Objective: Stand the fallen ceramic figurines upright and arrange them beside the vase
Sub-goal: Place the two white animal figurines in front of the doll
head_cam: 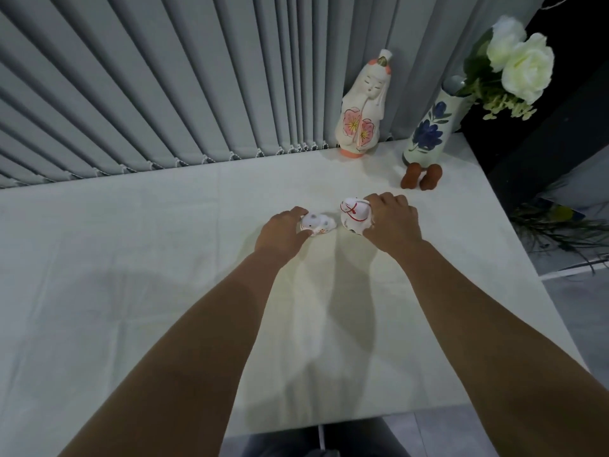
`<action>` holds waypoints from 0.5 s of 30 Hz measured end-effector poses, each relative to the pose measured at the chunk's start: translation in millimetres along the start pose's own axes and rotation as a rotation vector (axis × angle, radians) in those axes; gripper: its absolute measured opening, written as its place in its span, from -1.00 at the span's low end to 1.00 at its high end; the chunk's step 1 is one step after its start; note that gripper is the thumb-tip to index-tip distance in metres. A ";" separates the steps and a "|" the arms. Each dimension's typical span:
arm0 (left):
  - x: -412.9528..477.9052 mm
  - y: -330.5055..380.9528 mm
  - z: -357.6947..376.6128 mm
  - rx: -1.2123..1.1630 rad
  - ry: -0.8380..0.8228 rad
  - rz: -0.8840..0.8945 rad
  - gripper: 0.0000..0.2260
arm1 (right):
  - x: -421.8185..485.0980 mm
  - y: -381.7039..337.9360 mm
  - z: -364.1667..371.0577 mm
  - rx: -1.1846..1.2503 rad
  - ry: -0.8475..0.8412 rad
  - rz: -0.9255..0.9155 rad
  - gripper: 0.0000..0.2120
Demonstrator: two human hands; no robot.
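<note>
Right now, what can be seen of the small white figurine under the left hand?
The small white figurine looks like glazed ceramic, rounded and animal-like, with grey spots on top and small orange-red marks near its lower front. It appears to lie low on the white tablecloth, near the table's middle. The left hand covers its left side, fingers curled over it, so part of it is hidden. It sits just left of the larger red-corded figurine, apparently not touching it.
</note>
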State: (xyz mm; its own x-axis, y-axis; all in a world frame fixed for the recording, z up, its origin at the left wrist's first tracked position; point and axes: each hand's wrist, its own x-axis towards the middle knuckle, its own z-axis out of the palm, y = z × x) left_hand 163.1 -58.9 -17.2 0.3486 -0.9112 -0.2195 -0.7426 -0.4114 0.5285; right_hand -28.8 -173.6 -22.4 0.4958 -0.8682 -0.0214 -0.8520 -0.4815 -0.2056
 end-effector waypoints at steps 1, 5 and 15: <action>0.9 0.5 1.1 -0.004 -0.003 0.006 -0.64 | -2.1 -0.6 3.1 0.000 0.026 0.018 -0.56; 2.3 0.3 4.6 -0.022 0.005 0.023 -0.61 | -6.8 -1.2 8.2 -0.031 0.042 0.039 -0.59; 11.1 5.4 10.5 -0.043 0.015 0.019 -0.71 | -6.8 3.9 8.1 0.041 0.000 0.020 -0.59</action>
State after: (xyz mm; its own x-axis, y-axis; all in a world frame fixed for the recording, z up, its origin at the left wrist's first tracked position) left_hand 156.9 -71.5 -25.4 0.3438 -0.9182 -0.1968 -0.7239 -0.3927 0.5672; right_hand -34.1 -168.7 -31.0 0.4790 -0.8774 -0.0261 -0.8540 -0.4589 -0.2453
